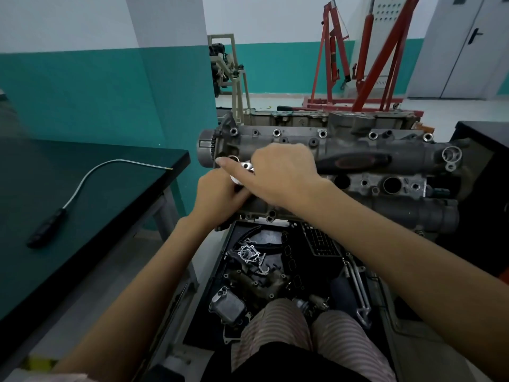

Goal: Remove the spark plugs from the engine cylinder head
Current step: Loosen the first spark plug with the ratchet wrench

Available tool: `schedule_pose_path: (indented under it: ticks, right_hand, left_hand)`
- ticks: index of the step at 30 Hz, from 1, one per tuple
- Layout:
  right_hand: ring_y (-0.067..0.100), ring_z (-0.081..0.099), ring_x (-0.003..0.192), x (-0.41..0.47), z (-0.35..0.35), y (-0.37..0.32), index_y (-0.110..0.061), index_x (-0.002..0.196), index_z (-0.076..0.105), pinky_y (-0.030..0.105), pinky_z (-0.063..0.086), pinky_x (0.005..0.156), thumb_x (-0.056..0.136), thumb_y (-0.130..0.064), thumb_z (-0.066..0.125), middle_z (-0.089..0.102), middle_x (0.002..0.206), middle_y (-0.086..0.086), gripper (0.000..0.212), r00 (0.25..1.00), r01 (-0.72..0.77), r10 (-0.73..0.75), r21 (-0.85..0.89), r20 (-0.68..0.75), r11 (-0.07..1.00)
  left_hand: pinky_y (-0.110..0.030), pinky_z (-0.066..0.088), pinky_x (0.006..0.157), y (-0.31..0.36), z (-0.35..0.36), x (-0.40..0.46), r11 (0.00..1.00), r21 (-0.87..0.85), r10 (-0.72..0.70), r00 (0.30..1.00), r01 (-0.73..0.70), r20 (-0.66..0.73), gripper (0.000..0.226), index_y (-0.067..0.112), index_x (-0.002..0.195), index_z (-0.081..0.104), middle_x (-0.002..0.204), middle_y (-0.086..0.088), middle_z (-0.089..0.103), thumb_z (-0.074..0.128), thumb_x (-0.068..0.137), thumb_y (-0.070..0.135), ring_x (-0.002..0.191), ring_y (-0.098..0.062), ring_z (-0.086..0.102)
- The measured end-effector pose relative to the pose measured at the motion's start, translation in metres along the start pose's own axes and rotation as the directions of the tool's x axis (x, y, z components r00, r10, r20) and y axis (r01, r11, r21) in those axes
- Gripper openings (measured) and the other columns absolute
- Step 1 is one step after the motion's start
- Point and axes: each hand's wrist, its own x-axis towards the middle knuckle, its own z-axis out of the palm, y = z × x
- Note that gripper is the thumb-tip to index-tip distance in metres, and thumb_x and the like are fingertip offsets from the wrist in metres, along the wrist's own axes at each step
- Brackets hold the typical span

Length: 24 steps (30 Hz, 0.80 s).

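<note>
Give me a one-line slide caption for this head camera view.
Both hands, left and right, work a ratchet at the left end of the cylinder head.

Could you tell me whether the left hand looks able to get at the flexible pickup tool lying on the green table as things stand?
Probably not at once: the left hand is curled around something at the cylinder head, under the right hand. Once it lets go, nothing stands between it and the flexible pickup tool.

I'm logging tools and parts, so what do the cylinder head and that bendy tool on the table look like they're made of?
Cylinder head: dull grey cast metal, likely aluminium, rough and grimy. Flexible tool on the green table: shiny coiled-looking metal shaft, matte black handle, probably plastic or rubber.
</note>
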Motion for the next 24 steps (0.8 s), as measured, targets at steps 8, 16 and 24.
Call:
schedule_pose_path:
  ticks: [8, 16, 24]
  right_hand:
    - [0.017, 0.057, 0.048, -0.010, 0.011, -0.009, -0.010, 0.084, 0.052, 0.025, 0.052, 0.050, 0.088, -0.067, 0.027, 0.055, 0.063, 0.008, 0.063, 0.779, -0.599, 0.006, 0.741, 0.627, 0.302]
    - [0.013, 0.044, 0.050, -0.008, 0.011, -0.012, -0.016, 0.059, 0.048, 0.025, 0.026, 0.046, 0.088, -0.069, 0.019, 0.048, 0.058, -0.001, 0.067, 0.988, -0.154, 0.143, 0.207, 0.066, 0.966]
    - [0.013, 0.039, 0.042, -0.011, 0.015, -0.012, -0.014, 0.066, 0.043, 0.022, 0.035, 0.043, 0.093, -0.051, 0.039, 0.040, 0.054, 0.000, 0.046, 0.844, -0.530, 0.057, 0.816, 0.533, 0.230]
  left_hand:
    - [-0.031, 0.040, 0.053, 0.000, 0.004, 0.000, 0.981, 0.026, -0.192, 0.969, 0.191, 0.153, 0.031, 0.011, 0.087, 0.068, 0.072, -0.005, 0.068, 0.043, 0.082, 0.028, 0.069, -0.027, 0.062]
    - [-0.012, 0.017, 0.047, 0.012, -0.007, -0.002, 0.999, 0.004, -0.052, 0.998, 0.052, 0.042, 0.022, 0.031, 0.060, 0.043, 0.044, 0.013, 0.040, 0.056, 0.074, 0.019, 0.037, -0.020, 0.045]
    - [-0.023, 0.027, 0.047, 0.006, -0.005, -0.002, 0.998, 0.042, -0.042, 0.998, 0.040, 0.044, 0.030, 0.004, 0.063, 0.059, 0.051, -0.015, 0.058, 0.043, 0.074, 0.026, 0.047, -0.030, 0.056]
